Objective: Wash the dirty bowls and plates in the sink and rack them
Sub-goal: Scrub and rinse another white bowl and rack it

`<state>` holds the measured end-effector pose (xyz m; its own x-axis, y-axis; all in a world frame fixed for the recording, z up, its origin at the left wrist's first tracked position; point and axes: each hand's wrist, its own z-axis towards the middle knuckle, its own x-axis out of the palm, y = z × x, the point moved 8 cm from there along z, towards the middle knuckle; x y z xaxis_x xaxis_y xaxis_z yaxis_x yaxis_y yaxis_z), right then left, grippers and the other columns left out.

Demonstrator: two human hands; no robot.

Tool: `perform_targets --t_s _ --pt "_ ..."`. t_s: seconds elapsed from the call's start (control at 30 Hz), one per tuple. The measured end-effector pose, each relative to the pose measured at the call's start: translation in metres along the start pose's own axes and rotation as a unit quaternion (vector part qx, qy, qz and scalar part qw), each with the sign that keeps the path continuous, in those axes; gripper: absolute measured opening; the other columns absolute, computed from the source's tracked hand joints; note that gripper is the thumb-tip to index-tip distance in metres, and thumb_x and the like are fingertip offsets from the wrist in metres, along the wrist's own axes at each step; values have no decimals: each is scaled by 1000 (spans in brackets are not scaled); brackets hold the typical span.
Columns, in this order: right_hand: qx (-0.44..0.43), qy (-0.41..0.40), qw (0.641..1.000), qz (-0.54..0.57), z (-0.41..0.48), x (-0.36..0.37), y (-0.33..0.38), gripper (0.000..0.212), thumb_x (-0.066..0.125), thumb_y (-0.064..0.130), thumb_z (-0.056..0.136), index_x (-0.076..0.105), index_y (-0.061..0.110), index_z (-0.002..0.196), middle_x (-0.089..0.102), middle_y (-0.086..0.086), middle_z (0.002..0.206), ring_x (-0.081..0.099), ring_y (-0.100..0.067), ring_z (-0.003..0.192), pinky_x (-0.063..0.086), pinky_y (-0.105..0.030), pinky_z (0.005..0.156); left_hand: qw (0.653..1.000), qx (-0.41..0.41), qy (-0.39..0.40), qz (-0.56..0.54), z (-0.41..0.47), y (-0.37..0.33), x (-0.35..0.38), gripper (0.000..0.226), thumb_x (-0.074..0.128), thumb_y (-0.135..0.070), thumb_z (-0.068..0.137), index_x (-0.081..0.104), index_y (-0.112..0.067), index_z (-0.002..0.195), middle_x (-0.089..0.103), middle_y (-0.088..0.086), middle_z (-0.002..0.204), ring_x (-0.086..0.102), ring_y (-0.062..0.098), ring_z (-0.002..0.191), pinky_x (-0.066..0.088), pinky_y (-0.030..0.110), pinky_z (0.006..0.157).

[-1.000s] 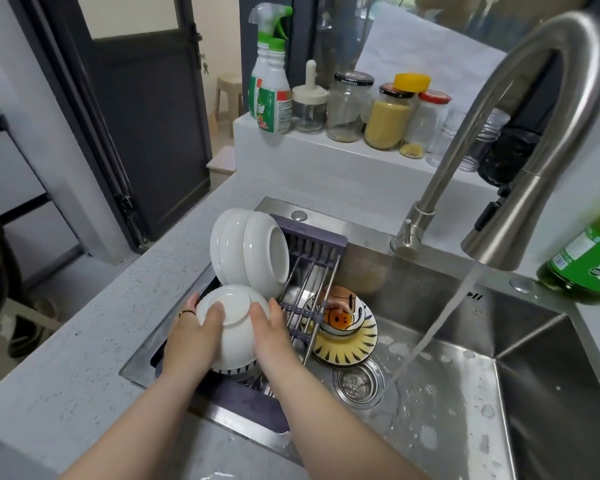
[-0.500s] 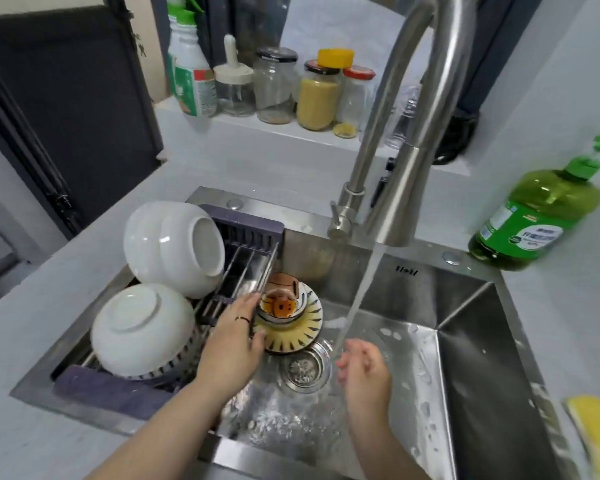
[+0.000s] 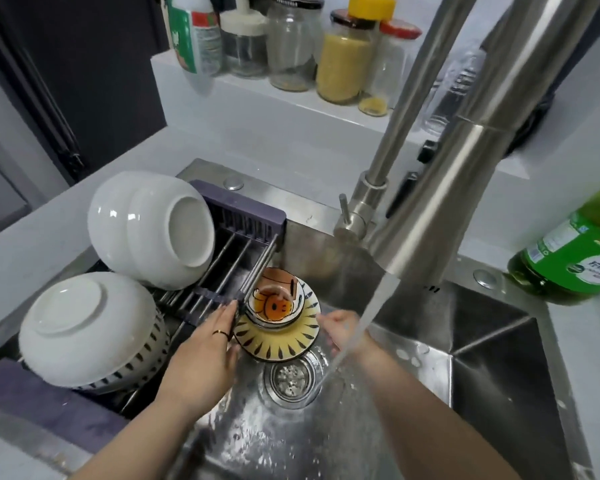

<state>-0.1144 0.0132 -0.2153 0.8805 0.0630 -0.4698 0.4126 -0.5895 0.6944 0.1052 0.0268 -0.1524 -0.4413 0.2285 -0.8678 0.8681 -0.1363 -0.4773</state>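
- The left hand, with a dark ring on one finger, is reaching into the sink; its fingers are lying fairly straight against the left rim of the yellow plate, not curling round it.
- The right hand is reaching to the plate's right rim. The water stream is crossing in front of it, so I cannot tell whether it is gripping.
- The stream is landing beside the drain strainer, just in front of the plate.
- The yellow plate, edged with dark strokes, is sitting tilted at the back left of the basin, against the rack.
- The small orange-patterned bowl is sitting upright on the plate.
- On the rack's near end, a white bowl is lying upside down over another bowl whose dash-marked side is showing beneath it.
- Behind it, the stacked white bowls are lying on their side, the base facing right.
- The faucet is arching over the basin with water running.
- A green soap bottle is standing on the counter to the right.
- Jars and a spray bottle are standing along the back ledge.
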Motion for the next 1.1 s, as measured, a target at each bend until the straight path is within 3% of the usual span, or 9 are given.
perform_targets --t_s 0.1,0.17,0.27,0.43,0.57,0.73,0.9,1.0,1.1 --pt "40 28 999 18 22 15 14 34 51 38 93 50 11 72 47 2 57 41 -4 37 30 -12 31 1000 1 0 9 0 0 1 62 37 -31 97 2 -26 148 14 -4 155 31 15 137 34 27 105" --pt "55 41 998 -16 31 24 22 39 53 41 91 47 12 66 47 3 41 35 -2 22 22 -8 28 1000 3 -4 13 0 0 1 62 36 -31 97 1 -26 148 13 -5 155 32 14 136 34 26 104" --pt "77 66 989 -109 38 38 25 36 54 35 92 45 12 65 39 7 23 32 -2 17 21 -6 26 1000 0 -3 14 0 -1 0 63 34 -31 97 -4 -28 147 11 -7 155 33 12 134 35 24 102" --pt "122 90 973 -172 45 49 19 34 43 18 93 45 12 60 38 7 23 27 -5 17 22 -10 31 1000 -2 3 12 0 -2 -2 66 35 -31 97 -9 -30 146 8 -10 155 32 9 134 34 21 101" --pt "134 82 984 -91 44 41 19 34 37 10 93 38 8 58 43 3 24 35 -4 18 21 -10 27 1000 -6 8 4 1 0 -1 68 38 -30 97 -8 -30 146 10 -10 155 34 8 133 37 21 100" --pt "126 94 987 38 30 36 11 22 39 7 94 48 -1 75 62 -10 57 54 -8 30 41 -16 32 1000 -8 12 2 2 0 0 69 40 -29 96 -7 -31 146 9 -11 155 37 7 131 41 19 93" --pt "120 27 986 114 14 13 1 27 39 13 98 41 7 72 57 -14 69 57 -11 38 47 -17 38 1000 -3 13 -18 2 1 2 72 45 -27 94 -4 -30 147 12 -10 155 35 10 133 45 23 93" --pt "115 -46 980 156 0 -14 -8 29 43 13 97 43 6 69 57 -14 61 53 -10 29 43 -18 31 1000 3 11 -20 2 1 3 74 47 -27 93 -3 -29 147 14 -9 155 36 11 133 46 25 93" --pt "107 -129 973 158 -25 -46 -26 34 45 10 93 51 2 60 55 -9 40 47 -12 23 39 -17 29 999 4 25 -25 2 1 3 77 49 -27 92 -3 -27 148 12 -6 155 33 13 135 43 28 97"
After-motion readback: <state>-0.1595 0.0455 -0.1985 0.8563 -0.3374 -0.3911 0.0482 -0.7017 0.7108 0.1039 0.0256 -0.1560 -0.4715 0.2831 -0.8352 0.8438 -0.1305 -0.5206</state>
